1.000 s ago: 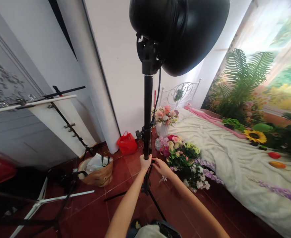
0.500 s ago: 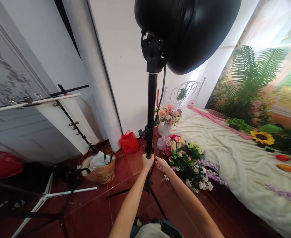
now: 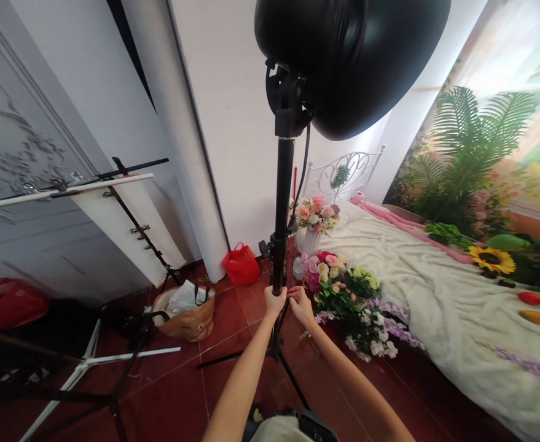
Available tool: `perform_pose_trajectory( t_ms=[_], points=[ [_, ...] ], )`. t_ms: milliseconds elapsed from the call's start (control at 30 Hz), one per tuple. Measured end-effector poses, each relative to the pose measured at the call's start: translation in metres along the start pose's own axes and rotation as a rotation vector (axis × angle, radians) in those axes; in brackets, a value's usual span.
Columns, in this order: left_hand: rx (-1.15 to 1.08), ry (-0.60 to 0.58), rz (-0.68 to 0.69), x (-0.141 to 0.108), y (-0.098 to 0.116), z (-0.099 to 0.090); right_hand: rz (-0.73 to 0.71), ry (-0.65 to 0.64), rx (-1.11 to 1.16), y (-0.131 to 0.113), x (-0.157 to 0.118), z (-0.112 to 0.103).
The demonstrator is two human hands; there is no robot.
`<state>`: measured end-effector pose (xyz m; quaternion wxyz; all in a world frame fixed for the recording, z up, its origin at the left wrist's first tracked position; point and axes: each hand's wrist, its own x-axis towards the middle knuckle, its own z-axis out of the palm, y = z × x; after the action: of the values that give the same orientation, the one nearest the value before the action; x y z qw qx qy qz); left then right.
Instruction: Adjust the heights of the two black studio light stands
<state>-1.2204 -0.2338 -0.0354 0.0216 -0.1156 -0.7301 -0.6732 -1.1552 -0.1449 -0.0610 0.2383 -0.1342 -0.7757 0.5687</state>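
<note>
A black light stand (image 3: 284, 184) rises upright in front of me, with a big black lamp softbox (image 3: 343, 61) at its top. My left hand (image 3: 275, 302) is closed around the lower part of its pole. Just right of the pole, my right hand (image 3: 301, 306) is closed, thumb and fingers pinching at the stand's locking knob. The fingers mostly hide that knob. A cable (image 3: 305, 178) hangs from the lamp along the pole. Below my hands, the stand's legs (image 3: 292, 377) spread over the red tiles.
Artificial flowers (image 3: 338, 282) lie right of the stand, against a bed with a cream blanket (image 3: 435, 294). A red plastic bag (image 3: 242, 265) and a woven basket (image 3: 191, 319) stand on the floor at left. Farther left are a white stand leg (image 3: 136, 354) and a clamped backdrop bar (image 3: 67, 191).
The fingers of my right hand have shifted and turned at the knob, the hand rising slightly. My left hand keeps its hold on the pole. The whole view has shifted slightly.
</note>
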Motion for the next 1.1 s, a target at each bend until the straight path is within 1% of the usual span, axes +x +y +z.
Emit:
perform_pose_trajectory(
  t_ms=[100, 167, 267, 300, 367, 467, 533, 567, 633, 700, 733, 800, 867, 967, 1033, 1100],
  points=[
    [-0.017, -0.012, 0.000, 0.000, 0.000, 0.000, 0.097, 0.019, -0.114, 0.002, 0.009, 0.003],
    [-0.023, -0.017, -0.004, 0.000, -0.001, 0.000, 0.224, -0.013, -0.234, 0.002, 0.017, 0.004],
    [-0.011, -0.007, -0.003, 0.000, -0.003, 0.000, 0.400, -0.155, -0.433, 0.000, 0.034, 0.007],
    [-0.008, -0.005, 0.000, 0.000, -0.003, 0.000, 0.427, -0.204, -0.475, -0.002, 0.039, 0.007],
    [-0.007, -0.003, 0.001, 0.001, -0.005, 0.000, 0.431, -0.276, -0.505, -0.005, 0.048, 0.008],
    [-0.012, -0.005, -0.004, 0.001, -0.005, 0.001, 0.392, -0.327, -0.503, -0.010, 0.051, 0.007],
    [-0.016, -0.002, -0.006, 0.001, -0.005, 0.001, 0.302, -0.331, -0.491, -0.014, 0.042, 0.002],
    [-0.016, 0.002, -0.005, 0.001, -0.005, 0.001, 0.216, -0.319, -0.486, -0.015, 0.036, -0.001],
    [-0.015, 0.011, -0.010, 0.000, -0.004, 0.001, 0.002, -0.277, -0.493, -0.017, 0.021, -0.009],
    [-0.019, 0.022, -0.022, 0.000, -0.003, 0.001, -0.202, -0.268, -0.527, -0.019, 0.006, -0.016],
    [-0.022, 0.031, -0.028, 0.000, -0.002, 0.002, -0.271, -0.282, -0.554, -0.020, 0.000, -0.020],
    [-0.028, 0.043, -0.036, -0.001, -0.001, 0.002, -0.363, -0.318, -0.613, -0.022, -0.008, -0.023],
    [-0.029, 0.042, -0.040, -0.001, 0.000, 0.002, -0.396, -0.325, -0.675, -0.024, -0.010, -0.024],
    [-0.026, 0.018, -0.037, -0.001, 0.000, 0.001, -0.365, -0.316, -0.771, -0.027, -0.005, -0.022],
    [-0.026, 0.016, -0.035, -0.001, -0.001, 0.001, -0.333, -0.345, -0.829, -0.029, 0.000, -0.022],
    [-0.031, 0.019, -0.038, -0.001, -0.001, 0.001, -0.295, -0.403, -0.878, -0.032, 0.004, -0.025]
  ],
)
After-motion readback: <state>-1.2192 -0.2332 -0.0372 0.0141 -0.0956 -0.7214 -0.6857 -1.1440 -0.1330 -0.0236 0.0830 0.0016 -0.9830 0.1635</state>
